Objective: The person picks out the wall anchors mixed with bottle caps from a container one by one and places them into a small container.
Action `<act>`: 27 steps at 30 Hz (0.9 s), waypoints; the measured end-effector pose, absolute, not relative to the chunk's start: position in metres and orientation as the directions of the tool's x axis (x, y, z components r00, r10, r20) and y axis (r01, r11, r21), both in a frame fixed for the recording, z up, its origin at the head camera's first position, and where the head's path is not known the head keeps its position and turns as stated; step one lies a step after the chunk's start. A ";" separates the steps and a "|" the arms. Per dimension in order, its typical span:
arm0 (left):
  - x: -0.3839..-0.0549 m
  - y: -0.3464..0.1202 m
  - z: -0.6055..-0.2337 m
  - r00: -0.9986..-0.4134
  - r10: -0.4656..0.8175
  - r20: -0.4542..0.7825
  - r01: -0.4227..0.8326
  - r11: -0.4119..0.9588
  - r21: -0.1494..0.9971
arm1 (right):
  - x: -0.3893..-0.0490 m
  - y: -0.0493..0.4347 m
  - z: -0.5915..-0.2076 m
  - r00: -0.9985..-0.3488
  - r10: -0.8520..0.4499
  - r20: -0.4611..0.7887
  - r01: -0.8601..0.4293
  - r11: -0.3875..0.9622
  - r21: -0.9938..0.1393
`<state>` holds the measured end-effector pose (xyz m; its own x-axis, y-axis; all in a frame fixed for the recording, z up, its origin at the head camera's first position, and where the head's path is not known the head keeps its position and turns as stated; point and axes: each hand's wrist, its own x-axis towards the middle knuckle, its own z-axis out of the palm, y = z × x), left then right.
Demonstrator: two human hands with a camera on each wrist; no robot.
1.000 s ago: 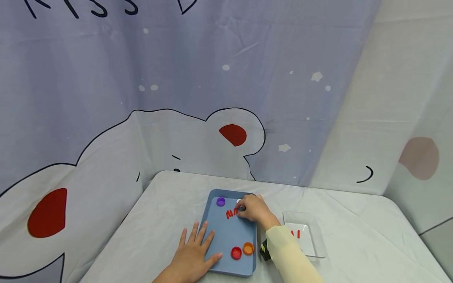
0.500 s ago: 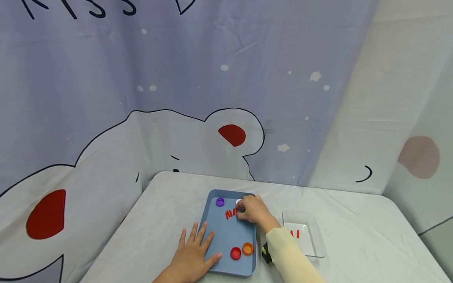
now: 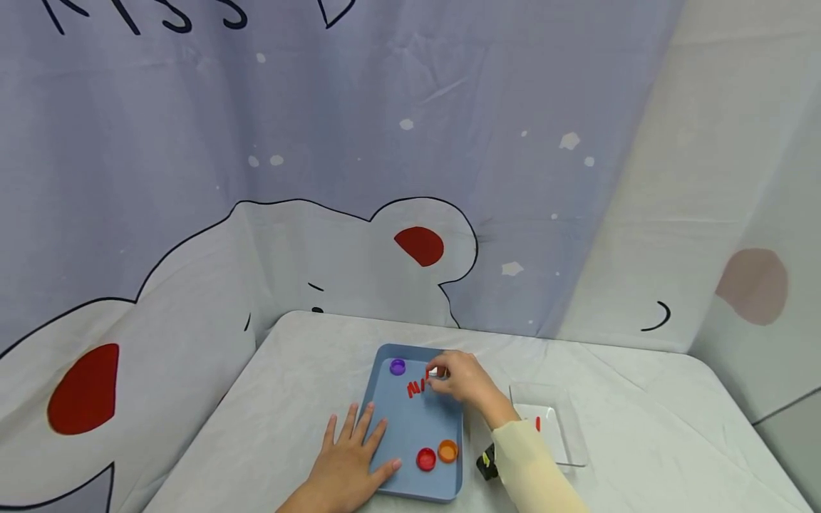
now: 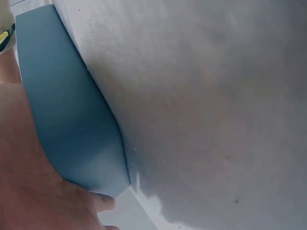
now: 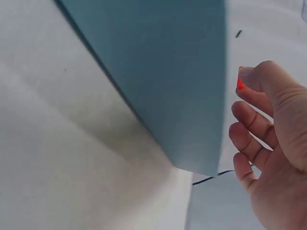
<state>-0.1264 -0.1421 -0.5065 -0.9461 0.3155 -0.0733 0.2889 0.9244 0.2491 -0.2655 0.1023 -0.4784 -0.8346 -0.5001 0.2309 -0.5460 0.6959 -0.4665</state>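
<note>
My left hand (image 3: 347, 459) lies with fingers spread over the left rim of a blue-grey tray (image 3: 410, 442); the left wrist view shows the palm against the tray's side wall (image 4: 72, 110). Over the tray's far right part, my right hand (image 3: 463, 377) pinches a small red stick (image 5: 240, 79) between thumb and index finger, the other fingers loosely bent. Several red sticks (image 3: 415, 389) lie in a row on the tray just left of these fingertips. A white piece (image 3: 433, 371) shows partly behind the right fingers.
A purple round cap (image 3: 398, 367) sits at the tray's far left. Red (image 3: 426, 459) and orange (image 3: 447, 450) caps sit at its near right. Right of the tray stands a clear box (image 3: 567, 434) with a red stick (image 3: 538, 424), partly covered by the sleeve.
My right hand has risen slightly, and a red stick now shows at its fingertips. The sleeve has shifted a little right over the clear box. My left hand stays in place.
</note>
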 end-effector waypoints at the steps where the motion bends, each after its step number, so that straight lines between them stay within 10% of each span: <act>1: -0.126 -0.142 -0.506 -0.946 0.315 -0.076 0.288 0.925 0.247 | -0.264 0.103 -0.477 -0.832 -0.501 0.240 -0.550 0.685 -0.477; 27: -0.125 -0.139 -0.504 -0.949 0.303 -0.091 0.271 0.926 0.264 | -0.214 0.143 -0.445 -0.801 -0.466 0.376 -0.598 0.581 -0.553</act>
<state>-0.1249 -0.1393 -0.5041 -0.9485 0.3032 -0.0913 0.2705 0.9257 0.2643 -0.2140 0.1429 -0.4452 -0.8009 -0.4662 0.3758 -0.5975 0.5810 -0.5526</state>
